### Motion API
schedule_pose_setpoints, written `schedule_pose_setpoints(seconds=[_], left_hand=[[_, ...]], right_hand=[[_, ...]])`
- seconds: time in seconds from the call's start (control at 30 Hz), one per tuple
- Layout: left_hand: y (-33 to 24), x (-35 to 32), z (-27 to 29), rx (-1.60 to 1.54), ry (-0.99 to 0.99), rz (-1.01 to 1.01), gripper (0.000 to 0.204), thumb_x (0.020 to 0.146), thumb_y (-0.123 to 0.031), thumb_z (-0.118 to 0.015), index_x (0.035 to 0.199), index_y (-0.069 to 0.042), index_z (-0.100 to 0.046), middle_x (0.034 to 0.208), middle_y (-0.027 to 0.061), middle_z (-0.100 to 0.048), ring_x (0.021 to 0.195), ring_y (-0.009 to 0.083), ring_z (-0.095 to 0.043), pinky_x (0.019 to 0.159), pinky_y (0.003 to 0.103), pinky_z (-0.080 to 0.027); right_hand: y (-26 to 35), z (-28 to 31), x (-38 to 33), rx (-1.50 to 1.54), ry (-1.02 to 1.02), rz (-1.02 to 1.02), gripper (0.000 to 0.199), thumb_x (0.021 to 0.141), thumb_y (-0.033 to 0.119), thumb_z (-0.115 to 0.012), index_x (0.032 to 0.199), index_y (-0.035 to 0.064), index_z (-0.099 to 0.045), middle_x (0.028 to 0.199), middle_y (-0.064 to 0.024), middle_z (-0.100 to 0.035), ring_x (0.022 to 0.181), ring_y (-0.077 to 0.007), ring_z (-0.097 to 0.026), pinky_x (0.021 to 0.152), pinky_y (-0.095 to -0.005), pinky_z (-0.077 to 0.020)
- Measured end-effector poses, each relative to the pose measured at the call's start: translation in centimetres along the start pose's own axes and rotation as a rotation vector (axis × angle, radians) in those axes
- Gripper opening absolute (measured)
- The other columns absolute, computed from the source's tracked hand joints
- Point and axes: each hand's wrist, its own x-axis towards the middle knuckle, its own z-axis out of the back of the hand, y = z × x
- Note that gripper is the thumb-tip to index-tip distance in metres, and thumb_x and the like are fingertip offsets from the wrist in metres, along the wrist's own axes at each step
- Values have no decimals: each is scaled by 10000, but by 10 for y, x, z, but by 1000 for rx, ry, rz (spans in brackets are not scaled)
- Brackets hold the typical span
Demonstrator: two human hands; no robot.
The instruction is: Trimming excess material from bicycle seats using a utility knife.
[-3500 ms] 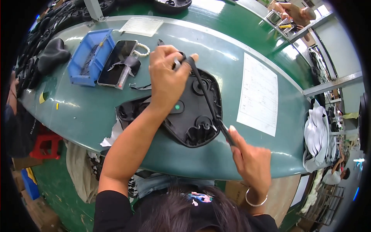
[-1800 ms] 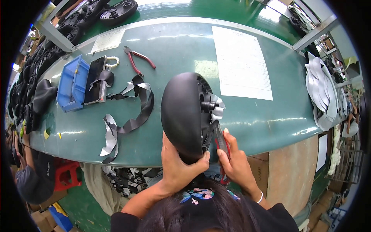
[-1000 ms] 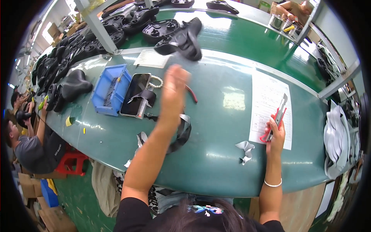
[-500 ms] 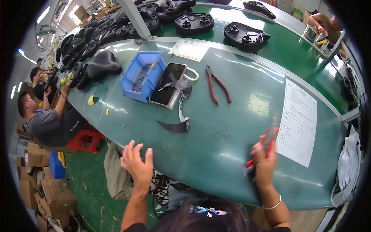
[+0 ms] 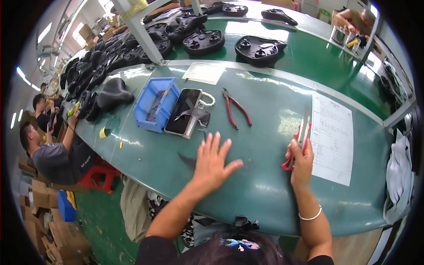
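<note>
My left hand (image 5: pixel 213 158) lies flat with spread fingers on the green table (image 5: pixel 265 190), partly over a small dark scrap (image 5: pixel 187 160). My right hand (image 5: pixel 302 155) grips red-handled scissors (image 5: pixel 302 137), blades pointing away, at the left edge of a white paper sheet (image 5: pixel 332 132). Red-handled pliers (image 5: pixel 236 107) lie on the table beyond my left hand.
A blue bin (image 5: pixel 155 103), a phone (image 5: pixel 183 111) with a black strap piece and a bead ring sit at the left. Black saddles (image 5: pixel 115 92) crowd the far left and back bench (image 5: pixel 259 48). People sit at the left (image 5: pixel 57 154). A white paper (image 5: pixel 205 71) lies farther back.
The black saddle and straps I handled are gone from in front of me. My left hand came up from below the table edge and now rests flat on it. The right hand still holds the scissors.
</note>
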Motion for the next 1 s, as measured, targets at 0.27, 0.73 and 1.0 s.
schedule_pose_setpoints(seconds=[0.27,0.73,1.0], left_hand=[[5,-97,59,228,17,527,489,887,-354,-580,1278,-75,-489,1375,151,-434,1318,295,-344,1054,564,-168],[30,65,42,354,-264,-29,276,820,-202,-637,1064,-75,-623,1330,110,-477,1332,317,-308,1041,503,-238],[43,5,48,134,-87,-57,69,760,-114,-640,799,-71,-603,875,63,-589,929,263,-519,806,402,-359]], right_hand=[[2,4,6,4,11,-29,293,888,190,-618,1107,14,-538,761,-17,-538,621,-79,-488,593,-220,-404],[2,9,4,53,-3,-4,324,876,147,-621,1164,20,-543,768,-12,-544,604,-71,-494,568,-210,-409],[1,10,0,-73,86,-105,291,877,165,-622,1135,60,-535,768,17,-533,584,-51,-489,491,-204,-407]])
